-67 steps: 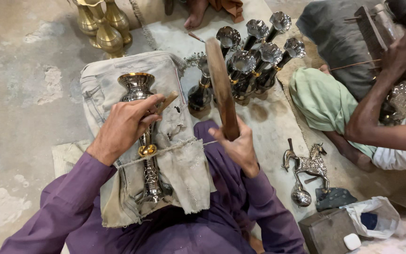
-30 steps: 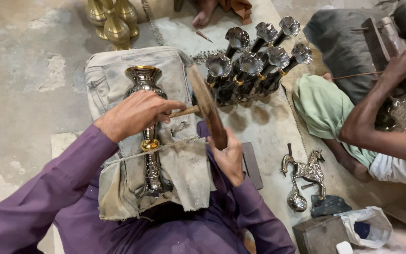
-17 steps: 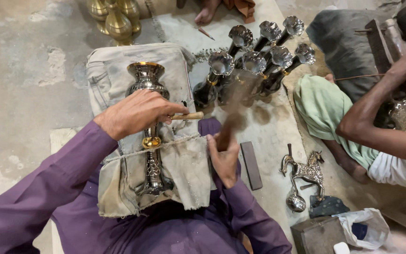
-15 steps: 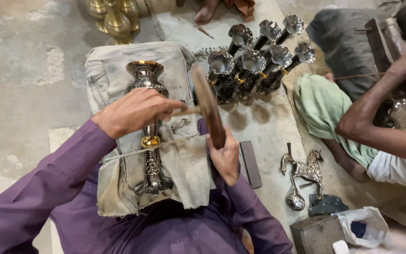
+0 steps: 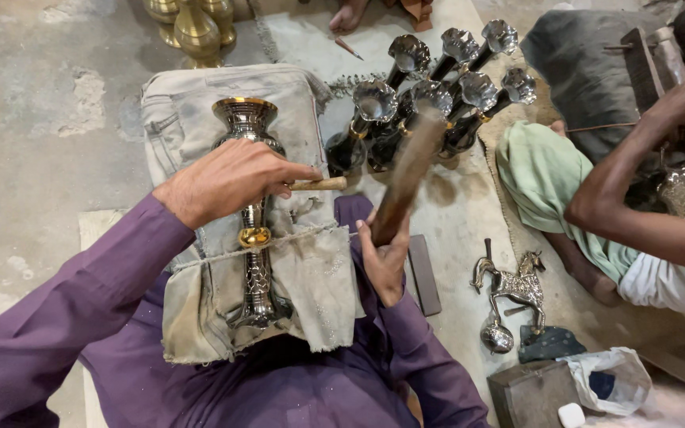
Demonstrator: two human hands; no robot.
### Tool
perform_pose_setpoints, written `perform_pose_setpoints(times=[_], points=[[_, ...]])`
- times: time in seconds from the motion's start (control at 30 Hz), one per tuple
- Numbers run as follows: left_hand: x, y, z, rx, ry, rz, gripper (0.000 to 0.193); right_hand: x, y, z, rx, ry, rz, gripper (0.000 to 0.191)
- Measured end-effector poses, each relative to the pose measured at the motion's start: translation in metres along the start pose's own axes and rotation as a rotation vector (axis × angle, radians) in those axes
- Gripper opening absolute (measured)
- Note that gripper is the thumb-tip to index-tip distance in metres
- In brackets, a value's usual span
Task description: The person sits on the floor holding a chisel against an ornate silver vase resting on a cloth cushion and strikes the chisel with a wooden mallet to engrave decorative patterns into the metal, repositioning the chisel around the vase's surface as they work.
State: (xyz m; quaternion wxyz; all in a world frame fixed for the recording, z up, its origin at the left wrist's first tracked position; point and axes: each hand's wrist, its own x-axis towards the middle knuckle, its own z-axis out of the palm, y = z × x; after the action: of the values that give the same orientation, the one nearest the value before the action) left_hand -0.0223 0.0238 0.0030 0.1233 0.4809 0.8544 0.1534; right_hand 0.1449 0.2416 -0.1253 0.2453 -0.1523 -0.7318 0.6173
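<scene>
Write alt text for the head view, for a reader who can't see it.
A person in purple sleeves holds a small chisel in the left hand against a tall silver and brass vase lying on a cloth pad, while the right hand swings a wooden mallet. More vases and a metal horse figurine sit nearby; another person's arm is at right.

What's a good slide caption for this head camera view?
Left hand steadies a chisel on a metal vase lying on cloth, right hand gripping a wooden mallet.
</scene>
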Motion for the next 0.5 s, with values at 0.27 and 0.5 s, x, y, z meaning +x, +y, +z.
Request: perform_pose_setpoints(times=[0.27, 0.5], points=[[-0.007, -0.005, 0.004, -0.024, 0.246, 0.207, 0.041, -0.004, -0.003, -0.006, -0.288, -0.064, -0.187, 0.031], [-0.013, 0.000, 0.004, -0.076, 0.258, 0.159, 0.041, 0.003, -0.009, -0.005, 0.026, -0.111, -0.188, 0.030]])
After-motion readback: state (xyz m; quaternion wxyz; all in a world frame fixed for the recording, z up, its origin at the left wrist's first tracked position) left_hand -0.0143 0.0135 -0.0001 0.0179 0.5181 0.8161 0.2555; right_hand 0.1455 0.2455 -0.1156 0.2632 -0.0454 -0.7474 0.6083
